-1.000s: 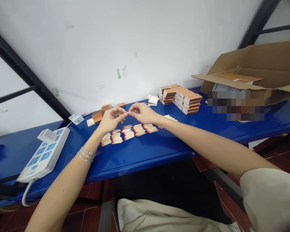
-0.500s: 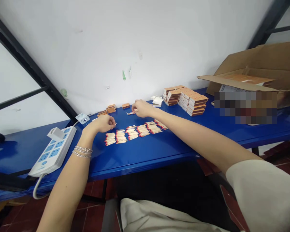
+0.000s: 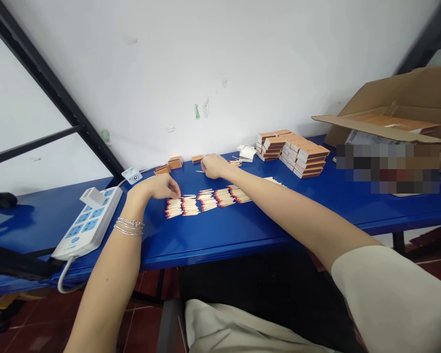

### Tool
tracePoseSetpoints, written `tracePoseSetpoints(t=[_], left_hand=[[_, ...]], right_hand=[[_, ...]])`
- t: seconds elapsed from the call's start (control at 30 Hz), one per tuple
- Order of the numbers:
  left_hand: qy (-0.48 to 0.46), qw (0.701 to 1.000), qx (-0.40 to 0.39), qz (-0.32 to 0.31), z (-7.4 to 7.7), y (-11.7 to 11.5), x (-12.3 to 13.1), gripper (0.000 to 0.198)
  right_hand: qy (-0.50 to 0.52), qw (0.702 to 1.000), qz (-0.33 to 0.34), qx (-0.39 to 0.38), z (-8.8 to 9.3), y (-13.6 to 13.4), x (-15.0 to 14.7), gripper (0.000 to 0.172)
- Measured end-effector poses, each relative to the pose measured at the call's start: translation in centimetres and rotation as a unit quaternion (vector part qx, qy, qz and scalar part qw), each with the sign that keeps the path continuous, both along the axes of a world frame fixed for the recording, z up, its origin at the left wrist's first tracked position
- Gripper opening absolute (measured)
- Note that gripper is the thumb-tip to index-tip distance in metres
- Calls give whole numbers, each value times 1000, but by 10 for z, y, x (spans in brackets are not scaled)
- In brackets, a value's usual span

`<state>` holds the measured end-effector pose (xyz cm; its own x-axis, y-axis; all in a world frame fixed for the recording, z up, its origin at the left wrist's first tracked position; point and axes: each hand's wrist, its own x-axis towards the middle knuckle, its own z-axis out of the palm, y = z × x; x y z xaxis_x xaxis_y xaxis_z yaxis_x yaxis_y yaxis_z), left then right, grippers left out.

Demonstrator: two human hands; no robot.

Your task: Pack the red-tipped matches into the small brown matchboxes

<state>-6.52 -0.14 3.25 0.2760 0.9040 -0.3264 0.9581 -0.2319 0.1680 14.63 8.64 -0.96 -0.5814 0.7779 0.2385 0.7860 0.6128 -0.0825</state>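
White plastic power strip (image 3: 86, 223) with blue socket panels lies at the far left of a blue metal table (image 3: 220, 242). Three silver bracelets (image 3: 129, 226) circle the left wrist. The curled fingertips (image 3: 178, 193) of the left hand (image 3: 156, 187) reach the first of five bundles of red-tipped matchsticks (image 3: 208, 201); any grip is unclear. The right hand (image 3: 213, 165), fingers bent, sits just beside one loose matchstick (image 3: 200, 171), its grasp also unclear. Three small brown matchboxes (image 3: 175, 163) lie behind, then two piles of orange-brown matchboxes (image 3: 292, 154), uncountable, their print unreadable, and an open cardboard carton (image 3: 397, 98).
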Motion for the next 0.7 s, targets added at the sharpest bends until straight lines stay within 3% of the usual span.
tracePoseSetpoints(t=[0.27,0.5,0.7], left_hand=[[15,999,15,30,2,-5,6,29],[-12,999,-5,42,-5,0,1,31],[-18,999,-6,39,-1,0,-3,28]], right_hand=[[21,1000,-11,12,-1,-1,6,24],[74,997,12,-11,4,-9,9,23],[106,993,22,-40,2,-11,10,23]])
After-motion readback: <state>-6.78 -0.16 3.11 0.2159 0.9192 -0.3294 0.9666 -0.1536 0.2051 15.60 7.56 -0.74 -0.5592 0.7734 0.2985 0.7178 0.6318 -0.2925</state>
